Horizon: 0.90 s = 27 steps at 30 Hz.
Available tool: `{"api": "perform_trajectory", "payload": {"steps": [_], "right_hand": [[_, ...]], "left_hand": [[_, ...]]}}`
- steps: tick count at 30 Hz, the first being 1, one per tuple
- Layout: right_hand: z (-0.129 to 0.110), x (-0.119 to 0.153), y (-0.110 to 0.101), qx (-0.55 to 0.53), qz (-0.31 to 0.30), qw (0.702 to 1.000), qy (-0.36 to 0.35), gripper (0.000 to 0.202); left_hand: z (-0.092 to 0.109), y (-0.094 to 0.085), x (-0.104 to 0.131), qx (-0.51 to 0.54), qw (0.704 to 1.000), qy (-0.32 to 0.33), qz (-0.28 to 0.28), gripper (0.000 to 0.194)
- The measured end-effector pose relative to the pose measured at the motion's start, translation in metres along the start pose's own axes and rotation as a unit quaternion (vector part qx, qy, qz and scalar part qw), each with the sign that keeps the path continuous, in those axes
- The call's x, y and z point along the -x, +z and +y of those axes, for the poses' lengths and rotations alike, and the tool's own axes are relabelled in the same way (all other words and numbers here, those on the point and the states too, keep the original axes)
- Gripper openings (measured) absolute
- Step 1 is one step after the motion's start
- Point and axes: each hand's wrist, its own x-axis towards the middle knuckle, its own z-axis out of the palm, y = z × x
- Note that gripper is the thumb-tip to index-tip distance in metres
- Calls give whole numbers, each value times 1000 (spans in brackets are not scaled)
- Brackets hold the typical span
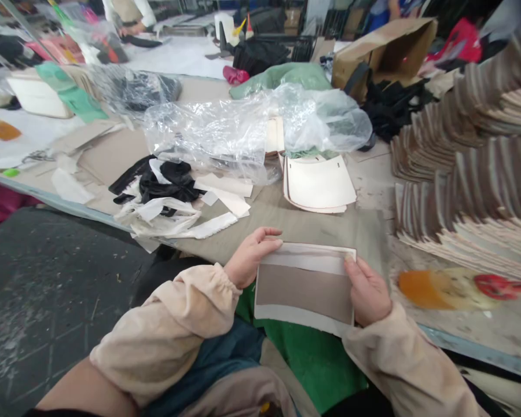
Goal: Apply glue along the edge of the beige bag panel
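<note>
Grey-and-cream panel (304, 288) spans between left hand (250, 256) and right hand (369, 292), both clamped on its side edges

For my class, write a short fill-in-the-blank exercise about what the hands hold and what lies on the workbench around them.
1. The left hand and the right hand hold a flat panel whose wide middle band is ____.
2. The crumpled bag on the table is made of clear ____.
3. The fanned stacks of flat pieces stand on the person's ____ side.

Missing words: grey-brown; plastic; right
</note>
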Motion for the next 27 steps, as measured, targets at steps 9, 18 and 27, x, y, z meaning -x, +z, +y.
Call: {"api": "perform_trajectory", "payload": {"steps": [9, 18, 27], "right_hand": [[-13, 1, 8, -78, 43, 993, 71, 44], [-12, -1, 8, -64, 52, 994, 76, 43], [-7, -5, 6, -71, 31, 996, 51, 38]], "left_hand": [[-9, 2, -4, 35, 999, 12, -25, 37], [-12, 1, -6, 8, 999, 38, -1, 33], [-7, 0, -5, 42, 999, 32, -14, 35]]}}
